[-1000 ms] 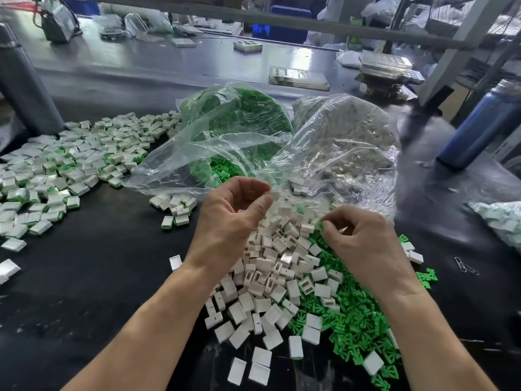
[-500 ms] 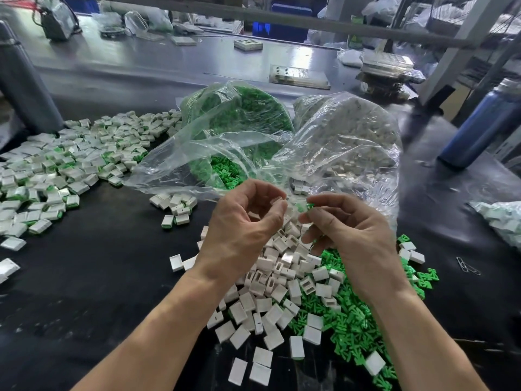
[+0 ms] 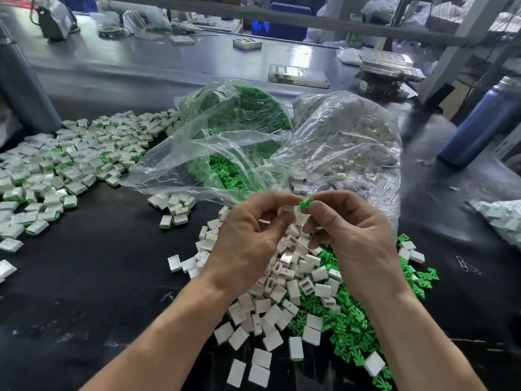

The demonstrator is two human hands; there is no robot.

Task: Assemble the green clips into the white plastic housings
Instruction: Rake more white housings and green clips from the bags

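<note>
A black work surface [image 3: 84, 277] fills the near scene; beyond it lies a grey, glossy bench top [image 3: 158, 60] carrying flat trays and scattered plastic wrapping. A grey post [image 3: 19, 88] stands at far left and a blue bottle [image 3: 479, 122] at far right. Two paperclips [image 3: 466, 265] lie on the surface at right.

At centre, two clear plastic bags lie open toward the viewer: the left bag [image 3: 234, 119] holds green clips, the right bag [image 3: 352, 142] holds white housings. A loose pile of white housings [image 3: 282, 292] spreads near centre, directly below the hands, and it overlaps a pile of green clips [image 3: 352, 320] to its right. A broad scatter of assembled pieces [image 3: 70, 165], white with green showing at one end, covers the left side, with a small cluster [image 3: 174, 207] just near the left bag's mouth.

Both hands are raised above the loose piles, fingertips almost meeting. The right hand [image 3: 352, 238] pinches a single green clip [image 3: 306, 205] between thumb and forefinger, the other fingers curled loosely beneath. The left hand [image 3: 248, 238] is curled, its thumb and fingers closed on a white housing [image 3: 287, 211] that is largely hidden by the fingers. The held clip sits at the opening between the two hands, just beside the left fingertips [image 3: 293, 197]; whether it has entered the housing cannot be told.
</note>
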